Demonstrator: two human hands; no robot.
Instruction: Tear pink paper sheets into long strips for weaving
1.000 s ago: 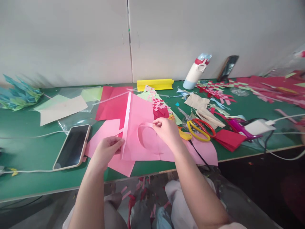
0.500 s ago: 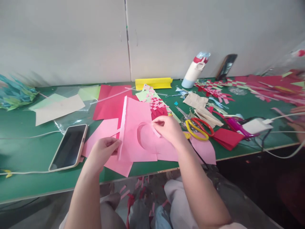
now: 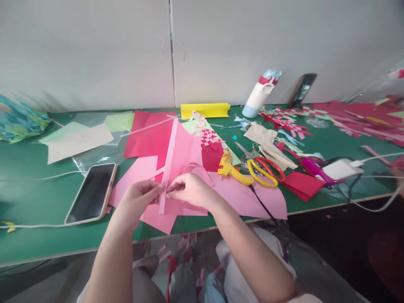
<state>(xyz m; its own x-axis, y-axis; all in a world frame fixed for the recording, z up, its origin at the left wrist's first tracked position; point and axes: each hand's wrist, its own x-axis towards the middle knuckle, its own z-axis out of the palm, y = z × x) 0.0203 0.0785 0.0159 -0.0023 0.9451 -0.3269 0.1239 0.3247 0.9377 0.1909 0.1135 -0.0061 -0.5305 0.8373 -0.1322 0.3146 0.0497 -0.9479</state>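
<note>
A pink paper sheet [image 3: 184,153] with a curved cut in it lies near the front of the green table [image 3: 38,189]. Its left edge is a narrow upturned strip [image 3: 168,162]. My left hand [image 3: 139,200] pinches the near end of that strip with thumb and fingers closed. My right hand [image 3: 189,189] meets it from the right, fingers pinched on the same edge of the sheet. More pink paper [image 3: 252,198] lies under and to the right of my hands.
A phone [image 3: 91,192] on a white cable lies left of my hands. A yellow glue gun [image 3: 232,170], yellow and red scissors [image 3: 263,168], red paper [image 3: 148,134], woven paper pieces [image 3: 208,136], a white bottle [image 3: 260,94] and a yellow folded sheet [image 3: 205,110] lie beyond.
My right hand has left the curved cut in the middle of the sheet and moved left and nearer, to the strip edge beside my left hand. The glue gun now shows.
</note>
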